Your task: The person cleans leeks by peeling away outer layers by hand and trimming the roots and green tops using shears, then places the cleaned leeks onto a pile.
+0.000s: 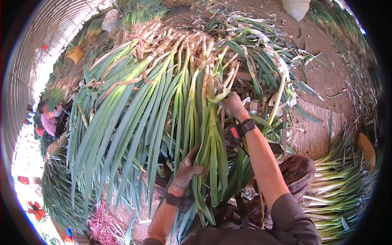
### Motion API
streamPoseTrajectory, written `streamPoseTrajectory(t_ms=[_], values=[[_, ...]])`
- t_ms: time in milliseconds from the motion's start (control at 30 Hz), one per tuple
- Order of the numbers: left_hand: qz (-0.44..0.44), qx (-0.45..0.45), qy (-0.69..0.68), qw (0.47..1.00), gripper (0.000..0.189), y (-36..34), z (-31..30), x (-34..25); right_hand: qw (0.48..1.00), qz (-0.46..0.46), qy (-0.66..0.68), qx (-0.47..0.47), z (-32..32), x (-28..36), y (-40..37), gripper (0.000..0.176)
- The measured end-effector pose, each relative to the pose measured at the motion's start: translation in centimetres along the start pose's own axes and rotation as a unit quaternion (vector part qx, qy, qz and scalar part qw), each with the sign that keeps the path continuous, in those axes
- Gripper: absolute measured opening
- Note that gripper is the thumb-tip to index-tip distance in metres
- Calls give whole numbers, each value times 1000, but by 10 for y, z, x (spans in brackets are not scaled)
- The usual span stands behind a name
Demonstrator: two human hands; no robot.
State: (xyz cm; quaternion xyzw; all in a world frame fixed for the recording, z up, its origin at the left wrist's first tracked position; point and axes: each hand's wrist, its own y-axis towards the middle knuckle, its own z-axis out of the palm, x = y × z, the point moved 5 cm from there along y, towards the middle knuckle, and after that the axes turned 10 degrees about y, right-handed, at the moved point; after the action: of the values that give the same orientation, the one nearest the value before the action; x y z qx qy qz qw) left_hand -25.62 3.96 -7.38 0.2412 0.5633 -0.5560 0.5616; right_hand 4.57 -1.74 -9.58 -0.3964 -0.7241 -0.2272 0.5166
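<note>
A large pile of green onions (134,92) lies in front of me, roots at the far side and long leaves hanging toward me. My right hand (232,105), in a knit glove, closes round a green onion (213,130) near its pale stalk, where a yellowish leaf bends outward. Lower down, my left hand (186,171), also gloved, wraps the same plant's leaves from the left side. Its fingertips are partly hidden behind the leaves. Both hands are close above my lap.
Trimmed green onions (332,192) lie stacked at the right, near a flat board (314,126). Pink ties (104,224) sit at lower left beside another onion heap (61,188). A person (50,118) is at far left. Leaf scraps litter the ground (326,77).
</note>
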Motion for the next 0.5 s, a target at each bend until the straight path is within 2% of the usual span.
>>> streamPoseTrajectory(t_ms=[67, 167, 200, 267, 300, 400, 467, 500], values=[[-5, 8, -13, 1000, 97, 1, 2, 0, 999, -13, 30, 4, 0, -10, 0, 41], [22, 22, -7, 999, 96, 5, 1, 13, 996, 24, 81, 2, -15, -16, -37, 37], [32, 16, 46, 998, 95, 6, 5, 16, 993, 34, 110, -2, -19, -20, -52, 36], [48, 5, 154, 987, 93, 9, 18, 19, 998, 45, 36, 30, -23, -24, -88, 37], [68, 3, 272, 960, 86, 8, 27, 15, 998, 51, 0, 47, -23, -22, -108, 37], [156, 18, 469, 869, 79, 14, 63, 52, 992, 109, 53, 46, -37, 1, -171, 37], [119, 84, 530, 835, 75, 14, 100, 110, 993, 61, -34, 96, -32, -20, -211, 36], [101, 119, 557, 816, 73, 9, 116, 131, 998, 0, 13, 64, -34, 0, -233, 39]])
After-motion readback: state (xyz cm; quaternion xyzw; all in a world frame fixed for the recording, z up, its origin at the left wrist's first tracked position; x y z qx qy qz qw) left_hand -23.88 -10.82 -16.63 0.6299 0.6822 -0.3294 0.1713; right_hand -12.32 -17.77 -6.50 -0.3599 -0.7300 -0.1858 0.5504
